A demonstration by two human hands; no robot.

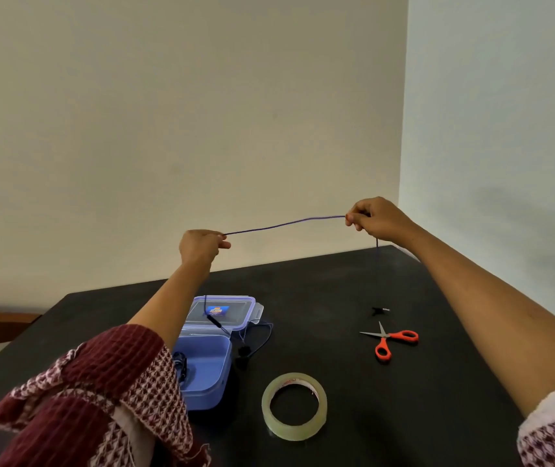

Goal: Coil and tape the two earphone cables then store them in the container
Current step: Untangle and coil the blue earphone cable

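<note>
Cable [286,225] of purple colour is held stretched in the air above the black table [336,281], between the two hands. It is pinched between the thumb and fingers of the left hand [202,246] at one side, and between the thumb and curled fingers of the right hand [375,219] at the other side. From the right hand one end is hung down to the plug [380,310], which is laid on the table. From the left hand the other part is dropped over the open lid [239,308] of the blue container [207,392]. A dark coiled cable [181,364] is seen inside the container. A tape roll [294,406] and orange scissors [390,340] are placed on the table nearby.
</note>
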